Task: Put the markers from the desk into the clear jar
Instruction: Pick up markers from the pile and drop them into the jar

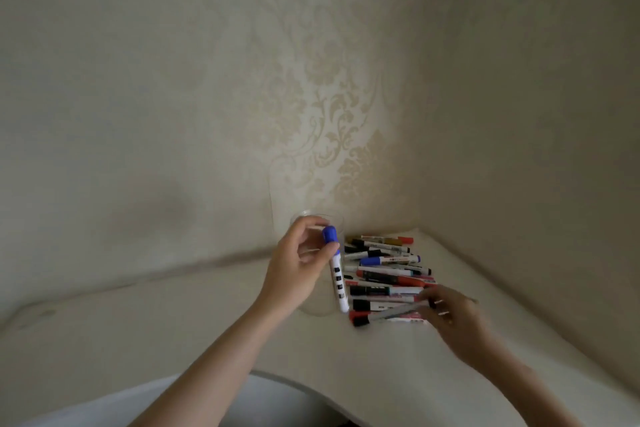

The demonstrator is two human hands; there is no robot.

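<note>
**Blue marker at the jar, next one coming off the pile**

Fingers (440, 303) of my right hand (457, 319) pinch a grey-barrelled marker (398, 313) at the near edge of the pile of markers (388, 274) on the worktop (173, 329); that hand is blurred, so I cannot tell how firm the hold is. Beyond it, my left hand (298, 267) grips a blue-capped marker (335, 270) just under the cap, barrel hanging down by the clear jar (313, 218). I cannot tell whether its tip is inside the jar. These markers look light, stiff and smooth; I'd hold them mid-barrel, since caps might pull off. The jar seems light and could tip if knocked.
</note>
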